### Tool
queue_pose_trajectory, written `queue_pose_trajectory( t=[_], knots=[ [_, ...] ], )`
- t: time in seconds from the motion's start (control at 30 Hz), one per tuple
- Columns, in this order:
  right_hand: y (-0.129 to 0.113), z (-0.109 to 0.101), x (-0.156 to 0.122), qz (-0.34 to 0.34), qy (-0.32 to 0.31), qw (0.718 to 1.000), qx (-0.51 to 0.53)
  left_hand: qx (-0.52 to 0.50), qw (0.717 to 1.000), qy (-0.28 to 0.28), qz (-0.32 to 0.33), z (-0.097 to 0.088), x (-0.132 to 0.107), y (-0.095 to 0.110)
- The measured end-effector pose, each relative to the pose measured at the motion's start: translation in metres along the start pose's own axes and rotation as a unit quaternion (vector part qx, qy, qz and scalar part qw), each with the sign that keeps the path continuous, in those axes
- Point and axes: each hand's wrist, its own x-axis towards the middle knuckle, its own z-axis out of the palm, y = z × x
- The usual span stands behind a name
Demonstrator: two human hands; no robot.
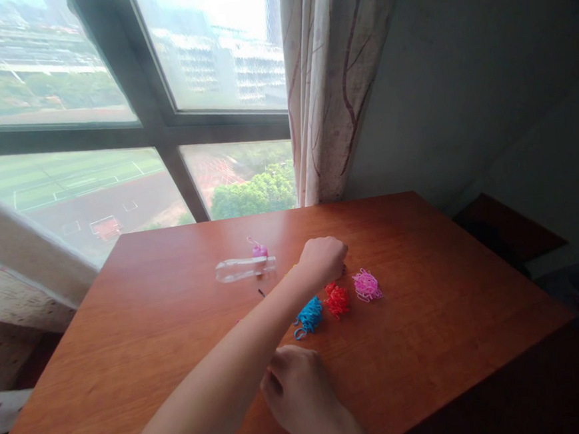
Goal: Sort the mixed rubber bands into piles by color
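Observation:
My left hand (pixel 323 261) reaches across the table with its fingers curled downward, just behind a small heap of red rubber bands (pixel 337 300). Whatever lies between those fingertips is hidden. Closer to me, my right hand (pixel 300 390) is curled beside my left forearm, its fingertips out of sight behind that arm. A pile of blue rubber bands (pixel 310 314) lies between the two hands. To the right of the red heap is a pile of pink rubber bands (pixel 368 285). A bit of yellow (pixel 292 269) shows past my left wrist.
A clear plastic bottle-shaped container (pixel 243 270) lies on its side toward the window, with a pinkish-purple piece with a loop (pixel 259 251) behind it. A thin dark stick (pixel 261 293) pokes out beyond my forearm. The brown wooden table (pixel 458 317) meets the window and curtain (pixel 330 93).

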Motion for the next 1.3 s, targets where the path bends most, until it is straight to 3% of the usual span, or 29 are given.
queue_pose_trajectory(
  t=[0.13,0.33,0.53,0.63,0.83,1.3],
  knots=[
    [-0.001,-0.001,-0.001,0.005,0.01,1.0,0.021,-0.013,0.999,0.051,0.004,-0.007,-0.028,-0.019],
    [-0.002,0.001,-0.001,0.005,0.037,0.999,0.028,-0.032,0.993,0.102,-0.04,-0.011,-0.1,-0.066],
    [-0.002,0.003,0.003,0.02,0.036,0.999,0.016,-0.078,0.983,0.119,-0.117,0.012,-0.161,-0.111],
    [-0.003,0.004,0.008,0.026,0.034,0.999,-0.003,-0.1,0.98,0.124,-0.116,0.025,-0.18,-0.124],
    [-0.008,0.005,0.022,0.048,0.02,0.998,-0.033,-0.159,0.974,0.125,-0.102,0.04,-0.194,-0.131],
    [-0.014,0.006,0.04,0.08,0.003,0.996,-0.04,-0.145,0.978,0.117,-0.096,0.051,-0.188,-0.125]
  ],
)
